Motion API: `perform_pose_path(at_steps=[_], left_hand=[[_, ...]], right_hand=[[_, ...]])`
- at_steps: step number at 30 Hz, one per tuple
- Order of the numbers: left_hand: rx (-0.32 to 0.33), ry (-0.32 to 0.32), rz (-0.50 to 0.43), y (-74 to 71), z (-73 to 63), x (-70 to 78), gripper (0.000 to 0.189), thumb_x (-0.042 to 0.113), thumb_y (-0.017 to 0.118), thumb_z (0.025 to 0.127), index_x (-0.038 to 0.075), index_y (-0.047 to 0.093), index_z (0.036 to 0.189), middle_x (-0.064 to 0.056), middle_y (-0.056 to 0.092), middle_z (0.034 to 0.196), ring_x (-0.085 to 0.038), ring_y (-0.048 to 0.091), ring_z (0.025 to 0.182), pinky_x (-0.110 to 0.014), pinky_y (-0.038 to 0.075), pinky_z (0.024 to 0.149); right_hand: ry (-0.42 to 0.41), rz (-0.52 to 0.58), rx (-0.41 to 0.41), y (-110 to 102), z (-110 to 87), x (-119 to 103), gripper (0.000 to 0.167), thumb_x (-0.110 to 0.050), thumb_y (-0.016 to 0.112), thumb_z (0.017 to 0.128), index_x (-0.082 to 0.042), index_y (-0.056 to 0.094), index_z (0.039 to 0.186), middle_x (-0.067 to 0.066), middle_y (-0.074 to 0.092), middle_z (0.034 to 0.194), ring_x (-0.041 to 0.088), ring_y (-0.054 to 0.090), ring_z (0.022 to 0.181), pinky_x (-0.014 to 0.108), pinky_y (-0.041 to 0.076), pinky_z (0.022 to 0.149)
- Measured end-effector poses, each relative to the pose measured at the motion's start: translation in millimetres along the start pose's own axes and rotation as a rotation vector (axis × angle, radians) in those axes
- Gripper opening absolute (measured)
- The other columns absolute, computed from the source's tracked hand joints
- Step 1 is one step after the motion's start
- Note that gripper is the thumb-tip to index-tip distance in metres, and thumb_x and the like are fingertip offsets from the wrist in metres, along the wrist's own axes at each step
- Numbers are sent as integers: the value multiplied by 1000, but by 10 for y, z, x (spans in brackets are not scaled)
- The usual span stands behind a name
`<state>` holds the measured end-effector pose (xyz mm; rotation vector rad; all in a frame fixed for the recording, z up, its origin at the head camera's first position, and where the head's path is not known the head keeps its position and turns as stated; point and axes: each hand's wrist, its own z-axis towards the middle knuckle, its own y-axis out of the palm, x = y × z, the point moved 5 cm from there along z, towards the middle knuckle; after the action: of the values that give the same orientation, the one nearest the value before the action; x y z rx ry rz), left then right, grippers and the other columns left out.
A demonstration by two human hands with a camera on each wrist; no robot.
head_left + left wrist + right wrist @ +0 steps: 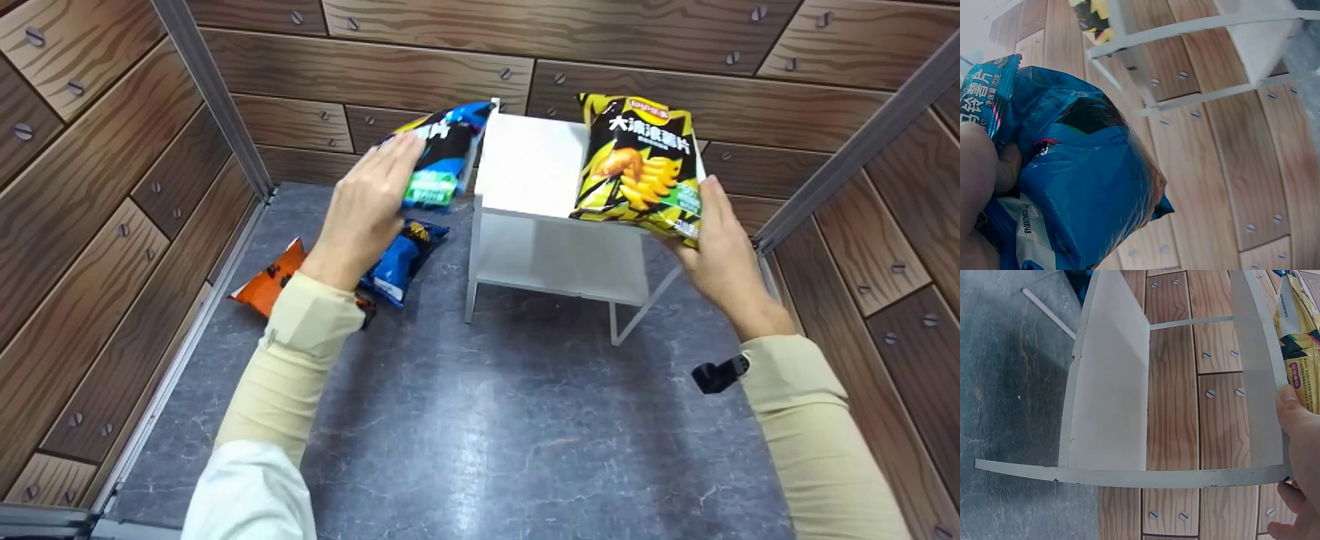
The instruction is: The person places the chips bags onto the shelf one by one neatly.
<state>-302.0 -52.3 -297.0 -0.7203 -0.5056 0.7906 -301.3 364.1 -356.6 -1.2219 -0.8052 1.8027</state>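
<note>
My left hand (371, 195) grips a blue-and-black bag of potato chips (437, 166) just left of the white two-tier rack (532, 165). In the left wrist view the thumb and fingers (977, 169) pinch the crimped end of this puffy blue bag. A yellow-and-black chip bag (637, 165) lies face up on the right part of the rack's top. My right hand (724, 255) is at that bag's lower right corner. Its thumb (1289, 402) lies at the top's edge by the bag, in the right wrist view; the other fingers are partly hidden.
Left of the rack, an orange chip bag (270, 277) and another blue chip bag (401, 262) lie on the grey floor (480, 427), partly behind the left arm. Wood-patterned walls (420, 60) with metal corner posts (217, 97) enclose the space. The rack's lower shelf (559, 255) is white.
</note>
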Motion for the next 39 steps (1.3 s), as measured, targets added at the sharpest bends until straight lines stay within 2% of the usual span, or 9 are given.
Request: perform_pose_path(at_steps=[10, 18, 21, 28, 34, 39], left_hand=[[-78, 64, 69, 54, 472, 285, 63, -20, 54, 82, -1, 50, 143, -17, 53, 146, -30, 50, 137, -46, 40, 115], [-251, 67, 130, 241, 765, 518, 68, -8, 67, 83, 0, 43, 147, -17, 47, 150, -31, 46, 140, -46, 36, 118], [-298, 78, 158, 335, 831, 590, 68, -5, 66, 85, 0, 42, 148, -16, 46, 152, -30, 44, 142, -48, 35, 118], [-348, 74, 231, 550, 930, 715, 59, 1, 57, 92, 0, 40, 149, -14, 43, 155, -28, 40, 145, -51, 34, 118], [-367, 57, 249, 698, 955, 790, 58, 3, 54, 95, 0, 38, 150, -15, 40, 157, -27, 36, 147, -52, 32, 119], [-430, 44, 236, 833, 936, 826, 64, 6, 59, 95, 1, 33, 153, -16, 33, 160, -28, 30, 150, -55, 26, 121]], right_hand=[[-10, 11, 19, -3, -1, 1, 87, -25, 69, 93, 2, 15, 156, 29, 16, 162, 52, 26, 144, 63, 24, 118], [9, 15, -7, 5, -8, 2, 91, -31, 68, 94, 2, 11, 157, 28, 11, 163, 51, 19, 147, 61, 16, 121], [1, 13, -1, 4, -1, -9, 91, -31, 68, 94, 3, 12, 157, 29, 12, 162, 51, 19, 147, 61, 17, 121], [5, 8, 0, -5, 2, -2, 91, -32, 68, 94, 4, 12, 156, 29, 13, 162, 53, 21, 146, 62, 17, 120], [8, 1, 3, -14, 0, 5, 91, -31, 68, 93, 2, 12, 157, 28, 13, 163, 54, 23, 144, 63, 19, 120], [10, -7, 3, 4, 2, -2, 89, -26, 69, 93, 3, 13, 157, 28, 14, 163, 52, 23, 145, 63, 20, 119]])
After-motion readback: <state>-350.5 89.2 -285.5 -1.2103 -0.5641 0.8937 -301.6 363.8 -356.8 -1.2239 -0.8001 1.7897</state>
